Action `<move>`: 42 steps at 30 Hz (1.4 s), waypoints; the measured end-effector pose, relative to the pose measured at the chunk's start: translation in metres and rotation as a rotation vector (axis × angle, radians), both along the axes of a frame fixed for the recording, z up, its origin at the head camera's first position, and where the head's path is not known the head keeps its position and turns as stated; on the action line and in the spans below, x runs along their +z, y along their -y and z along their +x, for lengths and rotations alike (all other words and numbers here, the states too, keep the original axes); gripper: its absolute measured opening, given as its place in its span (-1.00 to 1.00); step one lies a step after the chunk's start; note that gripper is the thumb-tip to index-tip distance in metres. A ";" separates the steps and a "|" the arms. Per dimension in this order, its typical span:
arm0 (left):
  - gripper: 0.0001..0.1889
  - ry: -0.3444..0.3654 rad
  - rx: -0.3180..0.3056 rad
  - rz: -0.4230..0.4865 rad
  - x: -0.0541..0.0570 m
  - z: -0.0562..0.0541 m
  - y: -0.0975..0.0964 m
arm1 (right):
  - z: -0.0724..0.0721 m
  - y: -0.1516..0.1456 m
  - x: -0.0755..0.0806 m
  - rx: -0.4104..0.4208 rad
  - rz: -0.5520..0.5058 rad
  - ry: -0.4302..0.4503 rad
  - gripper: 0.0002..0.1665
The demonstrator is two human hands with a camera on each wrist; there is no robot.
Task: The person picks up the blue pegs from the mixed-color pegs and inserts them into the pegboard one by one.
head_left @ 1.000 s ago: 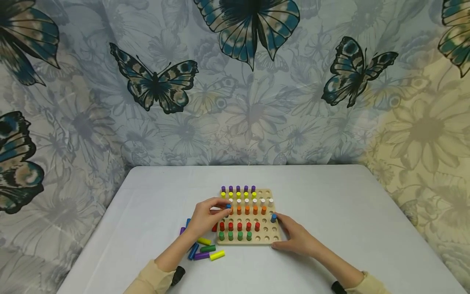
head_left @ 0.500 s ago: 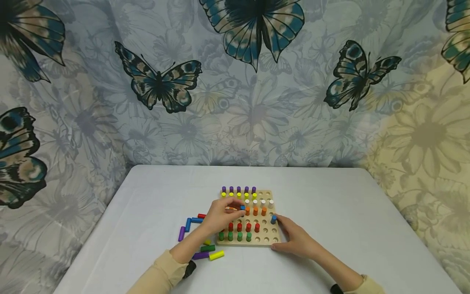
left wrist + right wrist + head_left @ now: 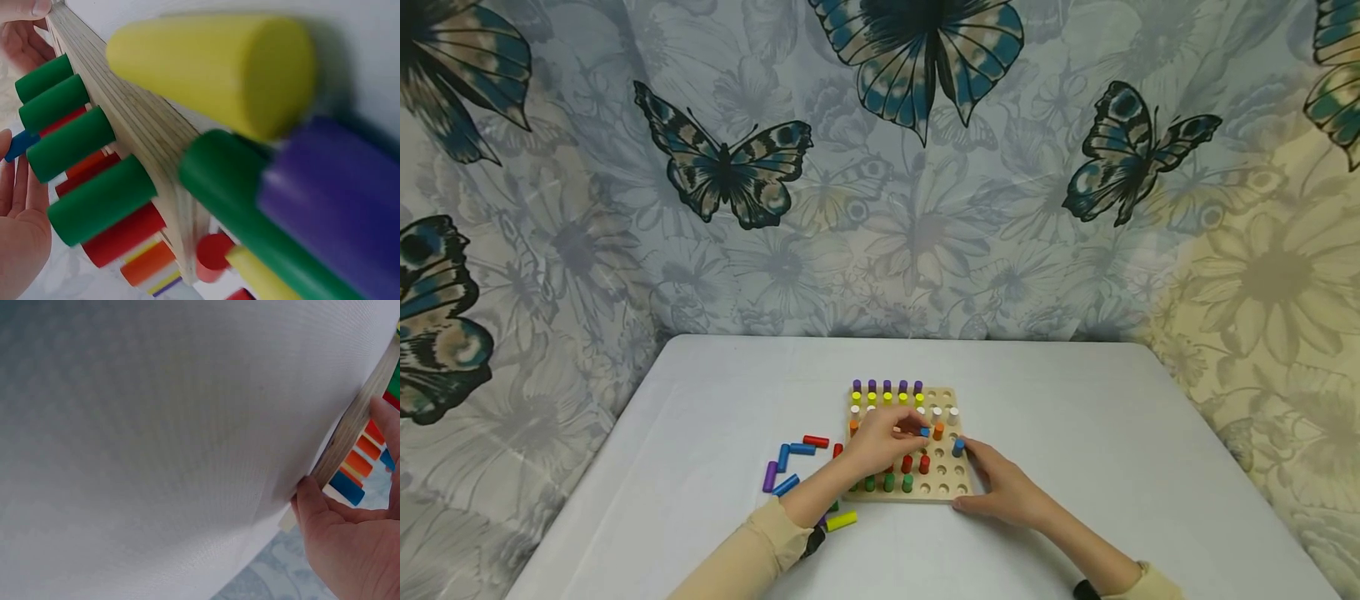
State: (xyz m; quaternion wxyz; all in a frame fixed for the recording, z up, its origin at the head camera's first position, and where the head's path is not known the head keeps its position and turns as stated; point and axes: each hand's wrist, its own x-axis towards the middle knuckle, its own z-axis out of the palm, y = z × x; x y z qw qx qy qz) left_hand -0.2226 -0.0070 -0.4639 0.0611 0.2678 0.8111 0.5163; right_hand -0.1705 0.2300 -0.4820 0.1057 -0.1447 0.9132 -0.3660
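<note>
My left hand [image 3: 880, 442] is over the middle of a wooden pegboard [image 3: 952, 479], pinching a blue peg [image 3: 924, 432] between thumb and fingertips. In the left wrist view that blue peg [image 3: 22, 145] shows behind the green pegs [image 3: 72, 142]. My right hand [image 3: 1007, 483] holds the board at its right side, thumb by the front corner and fingers on the right edge. Beside those fingers another blue peg [image 3: 958, 447] stands upright in a hole. Rows of purple, yellow, white, orange, red and green pegs stand in the board, some hidden by my left hand.
Loose pegs lie left of the board, including a red peg [image 3: 816, 441], a purple peg [image 3: 770, 477] and a yellow peg [image 3: 842, 521]. My left forearm covers some others. The white table [image 3: 1060, 400] surrounds the board, with a butterfly-print cloth [image 3: 917, 250] behind it.
My left hand has carried the blue peg rightward across the board, from its left edge to the middle. The right hand stays at the board's right edge.
</note>
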 end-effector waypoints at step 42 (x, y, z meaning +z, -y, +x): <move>-0.86 -0.004 -0.054 -0.117 -0.015 -0.009 -0.030 | 0.001 -0.003 -0.002 0.041 -0.008 -0.044 0.15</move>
